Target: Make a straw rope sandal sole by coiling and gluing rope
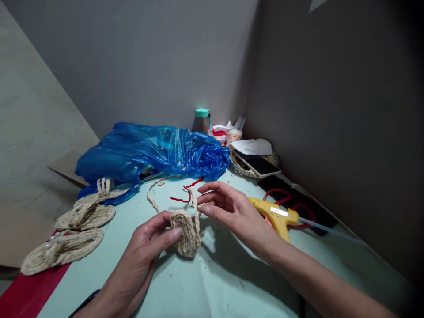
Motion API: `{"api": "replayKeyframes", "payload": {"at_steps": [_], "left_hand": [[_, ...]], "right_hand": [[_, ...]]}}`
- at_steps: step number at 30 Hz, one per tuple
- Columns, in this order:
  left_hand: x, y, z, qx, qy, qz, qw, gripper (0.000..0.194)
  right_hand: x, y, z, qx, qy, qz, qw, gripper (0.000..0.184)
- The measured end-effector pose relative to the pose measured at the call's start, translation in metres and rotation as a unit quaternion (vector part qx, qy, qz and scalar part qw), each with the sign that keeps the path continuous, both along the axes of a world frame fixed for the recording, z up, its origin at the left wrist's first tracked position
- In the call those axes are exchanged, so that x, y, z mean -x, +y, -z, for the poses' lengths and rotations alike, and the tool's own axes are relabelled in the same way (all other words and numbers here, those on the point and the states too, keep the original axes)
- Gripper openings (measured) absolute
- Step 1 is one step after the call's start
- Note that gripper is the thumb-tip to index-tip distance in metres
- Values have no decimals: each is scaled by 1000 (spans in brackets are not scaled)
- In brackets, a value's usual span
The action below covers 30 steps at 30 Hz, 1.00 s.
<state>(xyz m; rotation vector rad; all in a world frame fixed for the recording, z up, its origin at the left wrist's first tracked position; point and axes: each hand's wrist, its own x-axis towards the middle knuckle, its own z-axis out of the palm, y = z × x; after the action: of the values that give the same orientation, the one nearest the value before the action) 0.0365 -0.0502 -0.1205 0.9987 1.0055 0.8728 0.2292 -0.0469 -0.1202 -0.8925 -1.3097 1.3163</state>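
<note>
My left hand grips a small oval sole of coiled, braided straw-coloured cord, thumb on its face and fingers behind. A loose braided cord rises from the sole's right edge, with a red yarn near its upper end. At that cord, my right hand has its thumb and curled fingers drawn together, seemingly pinching it; the exact contact is partly hidden. Right behind this hand lies a yellow glue gun, a clear glue stick jutting from its rear.
Several woven sandals lie at the left. A blue plastic bag spreads across the back. Behind it stands a green-lidded bottle. At the back right, a phone rests on a woven basket. Walls bound the table.
</note>
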Motion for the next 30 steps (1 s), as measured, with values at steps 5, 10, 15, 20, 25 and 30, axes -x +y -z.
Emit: {"api": "replayKeyframes", "payload": {"at_steps": [5, 10, 15, 20, 25, 30], "left_hand": [[2, 3, -5, 19, 3, -33, 999, 30], [6, 6, -5, 58, -31, -70, 995, 36], [8, 6, -4, 83, -89, -66, 990, 32], [6, 2, -4, 54, -77, -48, 994, 31], [6, 1, -4, 15, -100, -18, 995, 21], [7, 0, -6, -11, -116, -7, 993, 16]], "right_hand": [[-15, -3, -12, -67, -80, 76, 992, 14], [-49, -40, -29, -84, -148, 237, 956, 27], [-77, -83, -9, -14, -336, 332, 882, 46], [-81, -95, 22, 93, -501, 330, 794, 41], [-78, -85, 34, 141, -551, 309, 762, 42], [-93, -90, 42, 159, -429, 309, 834, 49]]}}
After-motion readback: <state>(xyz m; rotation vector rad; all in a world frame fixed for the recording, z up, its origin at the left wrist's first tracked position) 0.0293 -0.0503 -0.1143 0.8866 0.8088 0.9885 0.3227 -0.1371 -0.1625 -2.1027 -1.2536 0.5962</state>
